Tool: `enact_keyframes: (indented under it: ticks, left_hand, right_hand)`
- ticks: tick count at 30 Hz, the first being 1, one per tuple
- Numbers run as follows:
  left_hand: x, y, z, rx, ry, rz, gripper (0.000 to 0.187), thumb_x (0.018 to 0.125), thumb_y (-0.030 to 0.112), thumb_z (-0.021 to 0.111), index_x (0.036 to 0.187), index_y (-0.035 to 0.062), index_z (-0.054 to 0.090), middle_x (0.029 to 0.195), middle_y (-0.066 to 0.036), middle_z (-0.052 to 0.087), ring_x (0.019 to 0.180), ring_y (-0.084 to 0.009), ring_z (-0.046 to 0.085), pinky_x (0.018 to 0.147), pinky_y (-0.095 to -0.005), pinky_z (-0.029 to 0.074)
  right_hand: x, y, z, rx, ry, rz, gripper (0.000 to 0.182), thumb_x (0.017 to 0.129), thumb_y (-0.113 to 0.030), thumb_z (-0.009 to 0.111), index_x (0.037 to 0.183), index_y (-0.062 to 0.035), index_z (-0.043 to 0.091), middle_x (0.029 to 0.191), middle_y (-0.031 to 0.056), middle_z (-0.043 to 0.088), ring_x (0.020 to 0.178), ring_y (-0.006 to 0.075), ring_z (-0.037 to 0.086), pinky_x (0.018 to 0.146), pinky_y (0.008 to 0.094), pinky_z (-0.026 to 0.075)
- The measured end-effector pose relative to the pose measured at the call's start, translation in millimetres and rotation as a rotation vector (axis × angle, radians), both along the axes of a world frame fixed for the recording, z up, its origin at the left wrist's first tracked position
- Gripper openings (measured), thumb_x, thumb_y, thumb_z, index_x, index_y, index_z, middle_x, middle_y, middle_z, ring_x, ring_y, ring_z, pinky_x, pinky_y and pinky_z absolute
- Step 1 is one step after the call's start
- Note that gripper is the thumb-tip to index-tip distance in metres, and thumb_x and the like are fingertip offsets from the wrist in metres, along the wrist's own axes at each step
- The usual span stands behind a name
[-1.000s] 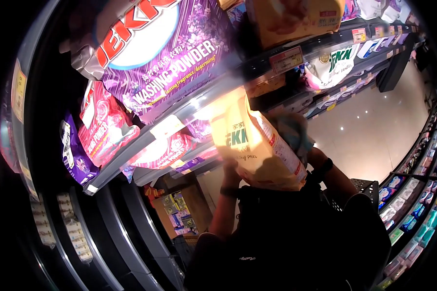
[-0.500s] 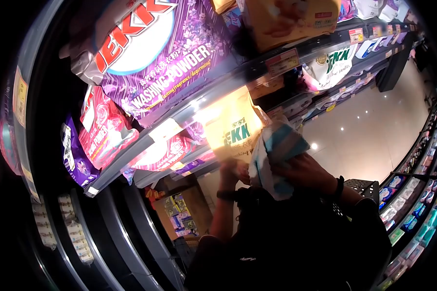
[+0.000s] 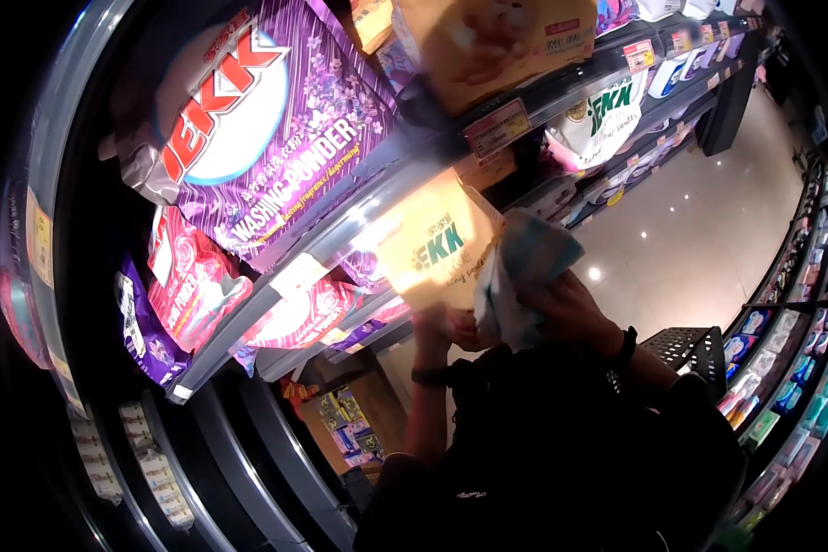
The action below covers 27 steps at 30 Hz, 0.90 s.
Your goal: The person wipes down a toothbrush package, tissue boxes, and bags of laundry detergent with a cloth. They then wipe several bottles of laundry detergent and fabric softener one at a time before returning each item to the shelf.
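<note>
A yellow washing powder bag [image 3: 432,244] with green JEKK lettering is tilted in front of me, beside the shelf edge. My left hand [image 3: 443,331] is closed around its lower edge. Against the bag's right side, my right hand [image 3: 566,313] grips a crumpled blue-and-white cloth [image 3: 515,276], which hides most of its fingers. Both wrists carry dark bands. Strong light falls on the bag, while the hands lie in shadow.
A large purple washing powder bag [image 3: 276,138] and a red one [image 3: 193,281] stand on the shelves at left. A cardboard box [image 3: 377,405] sits below. At right are a black perforated basket [image 3: 685,350] and shelves of small packages [image 3: 782,377].
The view has shifted slightly, so the shelf goods appear further left. The cloth has moved a little against the bag's side; both hands keep their holds.
</note>
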<state>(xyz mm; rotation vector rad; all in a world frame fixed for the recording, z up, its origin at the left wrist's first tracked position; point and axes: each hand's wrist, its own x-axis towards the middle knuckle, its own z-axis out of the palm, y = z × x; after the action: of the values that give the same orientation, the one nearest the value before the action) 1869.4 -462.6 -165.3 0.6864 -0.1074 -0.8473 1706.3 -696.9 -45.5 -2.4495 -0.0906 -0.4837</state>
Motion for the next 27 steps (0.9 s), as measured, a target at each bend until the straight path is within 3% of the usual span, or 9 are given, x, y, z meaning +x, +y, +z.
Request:
enact_keyframes:
  ticks: [3, 5, 7, 10, 13, 16, 19, 25, 27]
  left_hand:
    - [20, 8, -51, 0.528, -0.635, 0.171, 0.035, 0.08, 0.018, 0.053, 0.11, -0.0002, 0.05, 0.085, -0.01, 0.06, 0.071, -0.0217, 0.059, 0.062, -0.0327, 0.049]
    - [18, -10, 10, 0.108, -0.131, 0.126, 0.035, 0.081, 0.019, 0.053, 0.11, 0.0004, 0.05, 0.082, -0.011, 0.06, 0.065, -0.0228, 0.059, 0.06, -0.0341, 0.049]
    - [22, -21, 17, 0.139, -0.147, 0.159, 0.029, 0.084, 0.021, 0.05, 0.104, 0.0005, 0.052, 0.079, -0.011, 0.059, 0.063, -0.023, 0.058, 0.059, -0.0344, 0.048]
    - [28, -39, 38, 0.269, -0.399, 0.182, 0.027, 0.087, 0.025, 0.046, 0.094, 0.0005, 0.055, 0.076, -0.011, 0.058, 0.066, -0.0226, 0.057, 0.059, -0.0345, 0.047]
    - [48, -40, 2, 0.241, -0.363, 0.214, 0.032, 0.088, 0.029, 0.047, 0.098, -0.0001, 0.055, 0.077, -0.012, 0.059, 0.067, -0.0223, 0.057, 0.058, -0.0342, 0.047]
    - [82, -42, -23, 0.606, -0.828, 0.181, 0.04, 0.088, 0.033, 0.047, 0.108, -0.0013, 0.053, 0.082, -0.013, 0.06, 0.066, -0.0234, 0.058, 0.056, -0.0349, 0.047]
    - [69, -82, 45, 0.173, -0.181, 0.277, 0.043, 0.088, 0.03, 0.049, 0.114, -0.0044, 0.051, 0.096, -0.016, 0.062, 0.077, -0.025, 0.06, 0.061, -0.0385, 0.049]
    - [80, -104, 35, 0.563, -1.031, 0.598, 0.038, 0.082, 0.011, 0.06, 0.116, -0.0042, 0.049, 0.1, -0.015, 0.061, 0.095, -0.0251, 0.058, 0.087, -0.0382, 0.045]
    - [77, -119, 60, 0.508, -0.913, 0.568, 0.043, 0.078, 0.005, 0.065, 0.116, -0.0039, 0.047, 0.101, -0.012, 0.061, 0.098, -0.0218, 0.057, 0.088, -0.0348, 0.043]
  right_hand:
    - [-8, -1, -36, 0.612, -0.065, -0.176, 0.058, 0.071, -0.012, 0.07, 0.125, -0.0078, 0.049, 0.13, 0.0178, 0.044, 0.121, 0.0336, 0.043, 0.1, 0.0435, 0.037]
    - [-8, -1, -54, 1.426, -0.045, -0.179, 0.061, 0.075, -0.013, 0.071, 0.129, -0.0042, 0.044, 0.131, 0.0159, 0.044, 0.122, 0.0271, 0.043, 0.099, 0.0411, 0.038]
    - [6, -11, -33, 0.426, -0.334, -0.351, 0.05, 0.093, -0.021, 0.053, 0.137, -0.0045, 0.034, 0.133, 0.0091, 0.042, 0.123, 0.0177, 0.041, 0.102, 0.0335, 0.036]
    - [11, -24, -60, 1.435, 0.046, -0.39, 0.048, 0.096, -0.025, 0.042, 0.138, -0.0034, 0.031, 0.127, 0.0085, 0.046, 0.119, 0.0195, 0.043, 0.1, 0.0331, 0.034]
    - [-2, -45, -96, 1.535, 0.025, -0.398, 0.044, 0.095, -0.026, 0.044, 0.133, -0.0034, 0.038, 0.121, 0.007, 0.051, 0.112, 0.0162, 0.047, 0.096, 0.0315, 0.038]
    - [-12, -62, -112, 1.484, 0.007, -0.379, 0.045, 0.094, -0.026, 0.047, 0.132, -0.0034, 0.039, 0.12, 0.0068, 0.051, 0.111, 0.0155, 0.048, 0.095, 0.031, 0.039]
    - [-19, -74, -120, 1.341, 0.008, -0.341, 0.045, 0.092, -0.025, 0.05, 0.131, -0.0035, 0.04, 0.119, 0.0066, 0.052, 0.11, 0.0149, 0.049, 0.094, 0.0305, 0.04]
    - [-53, -91, -138, 1.106, 0.026, -0.32, 0.046, 0.089, -0.024, 0.055, 0.129, -0.0036, 0.043, 0.117, 0.0061, 0.054, 0.108, 0.0135, 0.05, 0.092, 0.0294, 0.042]
    - [-65, -99, -145, 1.057, 0.034, -0.325, 0.046, 0.089, -0.023, 0.057, 0.128, -0.0037, 0.044, 0.117, 0.006, 0.054, 0.107, 0.0131, 0.051, 0.091, 0.0291, 0.042]
